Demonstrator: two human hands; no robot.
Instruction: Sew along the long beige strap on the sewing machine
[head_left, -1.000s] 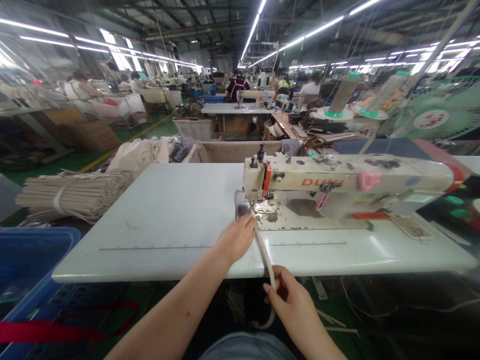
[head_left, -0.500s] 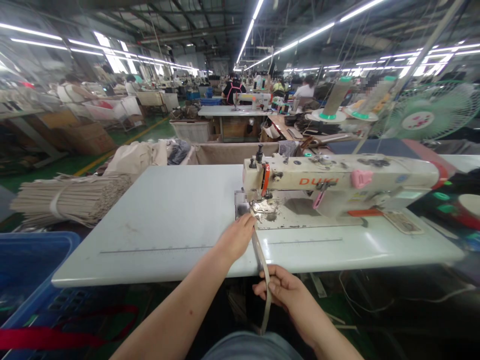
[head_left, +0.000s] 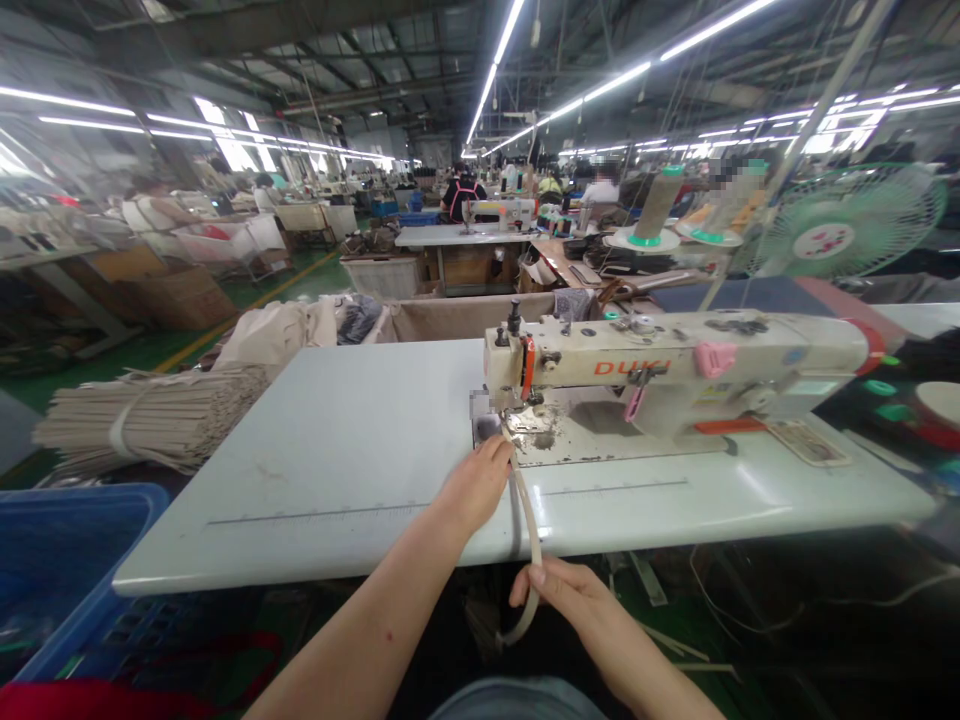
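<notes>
A narrow beige fabric strip (head_left: 528, 505) runs from under the needle area of a sewing machine (head_left: 660, 365) toward me, over the table's front edge. My left hand (head_left: 480, 480) lies on the table just in front of the presser foot, its fingertips closed on the strip. Below the table edge, my right hand (head_left: 559, 590) pinches the strip between thumb and fingers. The strip's tail curls down and left beneath that hand. The exact spot where the strip meets the presser foot is too small to make out.
The white sewing table (head_left: 337, 430) has a printed ruler line. At left are a tied bundle of beige strips (head_left: 157, 415) and a blue plastic basket (head_left: 82, 510). Thread cones (head_left: 656, 205) and a green fan (head_left: 847, 225) stand behind the machine. Other people sit farther off.
My right hand has shifted slightly down, its fingers now closer together on the strip. The strip's tail, hanging straighter before, now curls to the left. My left hand stays near the presser foot.
</notes>
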